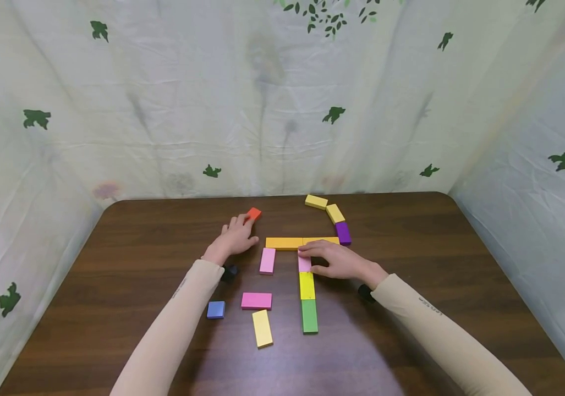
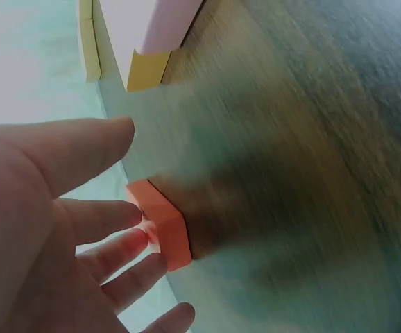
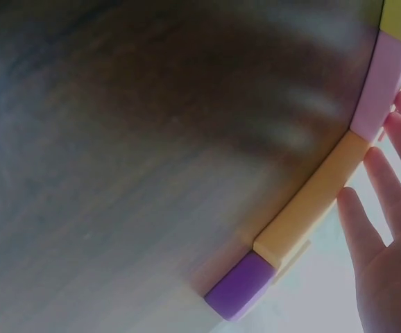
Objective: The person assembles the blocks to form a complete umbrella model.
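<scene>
Here, an orange block (image 1: 284,243) separates left hand (image 1: 233,238) from right hand (image 1: 338,259).

Soft light, faint glare on the near tabletop (image 1: 341,357), diffuse shadows, both wrist views hazy and blurred

pink block (image 1: 304,265): partly behind right hand (image 1: 334,259) | left wrist view: tabletop (image 2: 311,166) blurred

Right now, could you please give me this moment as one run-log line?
left hand: at orange-red block | right hand: at light-pink block | in line: light-pink block, bright-yellow block, green block
</scene>
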Demonstrator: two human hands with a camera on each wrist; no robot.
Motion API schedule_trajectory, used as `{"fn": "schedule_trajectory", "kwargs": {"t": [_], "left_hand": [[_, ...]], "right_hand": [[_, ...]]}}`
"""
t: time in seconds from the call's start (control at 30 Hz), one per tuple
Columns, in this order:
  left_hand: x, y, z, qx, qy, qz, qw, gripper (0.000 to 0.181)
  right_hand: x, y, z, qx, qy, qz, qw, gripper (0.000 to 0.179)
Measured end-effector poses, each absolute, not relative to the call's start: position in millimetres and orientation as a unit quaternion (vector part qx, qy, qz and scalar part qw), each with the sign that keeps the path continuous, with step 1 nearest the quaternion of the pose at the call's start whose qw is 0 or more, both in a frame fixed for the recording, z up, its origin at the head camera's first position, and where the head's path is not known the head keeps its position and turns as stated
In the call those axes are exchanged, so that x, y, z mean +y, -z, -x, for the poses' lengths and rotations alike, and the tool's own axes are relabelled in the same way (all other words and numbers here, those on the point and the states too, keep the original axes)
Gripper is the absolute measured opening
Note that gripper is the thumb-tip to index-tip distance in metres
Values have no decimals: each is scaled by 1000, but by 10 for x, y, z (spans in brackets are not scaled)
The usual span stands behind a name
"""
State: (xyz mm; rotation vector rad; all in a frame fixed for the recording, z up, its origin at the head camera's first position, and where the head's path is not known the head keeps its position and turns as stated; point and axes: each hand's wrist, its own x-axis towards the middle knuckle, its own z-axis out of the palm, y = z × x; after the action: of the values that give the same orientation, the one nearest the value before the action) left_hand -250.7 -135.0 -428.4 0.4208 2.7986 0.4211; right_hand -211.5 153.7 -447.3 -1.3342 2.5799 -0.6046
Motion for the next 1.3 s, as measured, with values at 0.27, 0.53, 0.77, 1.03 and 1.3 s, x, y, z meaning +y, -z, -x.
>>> {"fn": "schedule_trajectory", "kwargs": {"t": [0.27,0.53,0.77,1.03,1.3], "left_hand": [[-1281,4313,2606,967,-146,-152,144,60],[-1169,4296,2693,964,-143,-164,150,58],[-1072,4288,2785,963,-127,-180,158,54],[-919,4291,2864,964,-121,-168,168,53],[-815,4297,2918,963,-118,-172,173,53]], "right_hand": [[1551,4494,2131,864,207,452,83,44],[1557,4496,2126,865,206,451,81,44],[1553,4488,2110,863,211,451,82,44],[1550,4488,2098,874,207,429,97,49],[1526,4471,2081,879,205,418,107,53]]}}
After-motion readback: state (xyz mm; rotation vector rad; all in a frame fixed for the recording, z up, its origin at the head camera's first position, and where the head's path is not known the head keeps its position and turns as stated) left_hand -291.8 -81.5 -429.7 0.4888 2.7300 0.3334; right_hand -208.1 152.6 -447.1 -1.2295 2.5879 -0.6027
